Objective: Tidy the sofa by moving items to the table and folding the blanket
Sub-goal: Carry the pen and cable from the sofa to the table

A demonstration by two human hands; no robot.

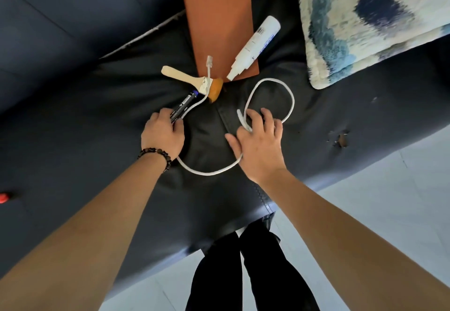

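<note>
Item-clearing step. Left hand (162,132) curls around marker (181,108); right hand (258,137), fingers spread, presses white cable (272,84) on sofa (365,120). Next: gather cable, lift both.

Both forearms are bare, with no sleeves reaching into view. A bracelet of dark round beads (155,156) circles the wrist just behind the left grip (162,132). The right grip (259,145) wears nothing. Black trousers (246,274) cover both legs below.
</note>
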